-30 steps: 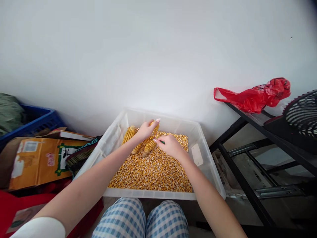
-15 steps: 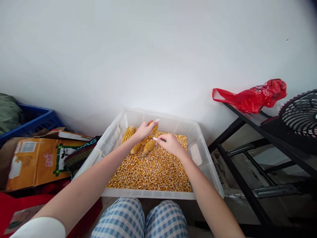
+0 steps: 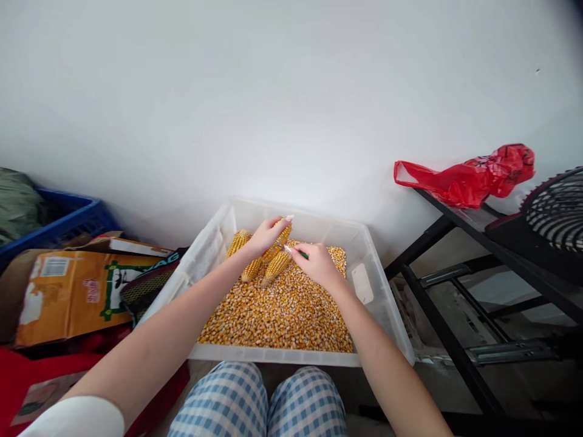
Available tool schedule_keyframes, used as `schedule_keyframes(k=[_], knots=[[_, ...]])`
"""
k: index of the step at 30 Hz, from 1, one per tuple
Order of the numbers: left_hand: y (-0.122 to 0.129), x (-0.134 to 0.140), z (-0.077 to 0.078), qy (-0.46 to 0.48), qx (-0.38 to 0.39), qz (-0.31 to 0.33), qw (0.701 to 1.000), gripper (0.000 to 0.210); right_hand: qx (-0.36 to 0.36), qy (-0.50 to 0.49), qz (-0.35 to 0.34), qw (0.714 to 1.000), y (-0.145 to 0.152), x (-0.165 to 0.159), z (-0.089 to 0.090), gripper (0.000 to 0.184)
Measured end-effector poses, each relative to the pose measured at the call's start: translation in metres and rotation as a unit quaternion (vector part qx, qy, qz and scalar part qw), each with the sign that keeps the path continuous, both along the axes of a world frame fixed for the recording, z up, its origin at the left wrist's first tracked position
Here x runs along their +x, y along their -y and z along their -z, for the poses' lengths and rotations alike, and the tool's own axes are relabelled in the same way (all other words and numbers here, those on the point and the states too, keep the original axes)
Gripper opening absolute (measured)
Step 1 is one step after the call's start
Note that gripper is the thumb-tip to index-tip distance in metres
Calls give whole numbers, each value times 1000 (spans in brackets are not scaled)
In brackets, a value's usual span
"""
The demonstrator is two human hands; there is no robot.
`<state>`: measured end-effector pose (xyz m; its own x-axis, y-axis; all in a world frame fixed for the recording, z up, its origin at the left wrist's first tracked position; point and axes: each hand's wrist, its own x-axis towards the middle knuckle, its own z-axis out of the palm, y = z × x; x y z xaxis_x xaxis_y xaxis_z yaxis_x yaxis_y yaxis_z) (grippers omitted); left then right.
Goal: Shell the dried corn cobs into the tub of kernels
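Translucent plastic is used for the wide rectangular bin (image 3: 381, 303), which is placed beside the white wall (image 3: 291, 121) and partly filled with loose yellow and whitish maize kernels (image 3: 273, 321). In the far middle of the bin, a tilted yellow maize cob (image 3: 279, 241) is held above the kernels by the left hand (image 3: 264, 237), with the fingers closed around its far end. A slim green object (image 3: 303, 255) is pinched by the right hand (image 3: 316, 262), whose fingers are curled in just to the right of the cob; whether the cob is touched by its tip cannot be told.

Nearer and to the left, a short yellow cob with a pale tip (image 3: 276, 267) is laid on the kernels, flanked by a second yellow cob partly hidden by the left forearm (image 3: 251, 271). A plump yellow cob (image 3: 237, 242) is placed farther left.

On the right, a crumpled red plastic bag (image 3: 469, 179) and a black round-grilled fan (image 3: 558, 209) are supported by a black metal-framed stand (image 3: 437, 315). On the left, an orange-brown cardboard box (image 3: 75, 303) is placed nearer than a blue plastic crate (image 3: 77, 218).
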<state>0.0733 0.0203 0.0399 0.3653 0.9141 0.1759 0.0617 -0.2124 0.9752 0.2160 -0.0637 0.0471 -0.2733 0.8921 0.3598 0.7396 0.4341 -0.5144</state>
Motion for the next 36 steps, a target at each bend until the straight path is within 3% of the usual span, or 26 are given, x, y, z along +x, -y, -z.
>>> schedule_keyframes(k=[3,9,17,25,30,33,36], knots=[[0,-2,-2,-10,18,11,1000,40,-5,-2,6,1000,0,1,0,34],[2,-2,-3,-90,149,39,984,36,-37,-6,-13,999,-1,2,-1,36],[14,-1,3,-181,193,101,959,36,-124,-2,-51,991,-6,8,2,32],[14,-2,5,-223,217,54,949,43,-134,-4,-60,989,-14,10,15,35],[13,-3,11,-195,216,34,956,42,-125,-2,-81,989,-17,9,20,32],[10,-1,15,-183,203,33,961,43,-114,5,-84,990,-17,10,19,32],[4,1,18,-145,150,-12,978,46,-89,12,-56,994,-15,12,14,33]])
